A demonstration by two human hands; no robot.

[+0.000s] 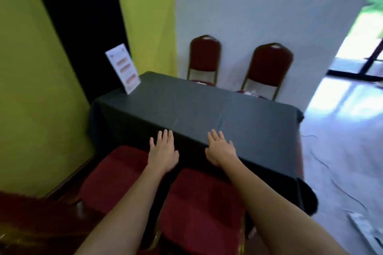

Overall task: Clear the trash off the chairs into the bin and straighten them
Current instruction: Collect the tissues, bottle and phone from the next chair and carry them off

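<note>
We hold both hands flat and empty, left hand (163, 149) and right hand (221, 149), fingers spread over the near edge of the black table (186, 105). The two near chairs (116, 174) look clear. Pale scraps, probably trash (251, 93), lie on the far chairs (267, 68); no bin shows, so most work remains

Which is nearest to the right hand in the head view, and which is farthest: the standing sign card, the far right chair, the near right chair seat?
From the right hand:
1. Near right chair seat, just below it.
2. Far right chair, across the table.
3. Sign card, far left corner.
</note>
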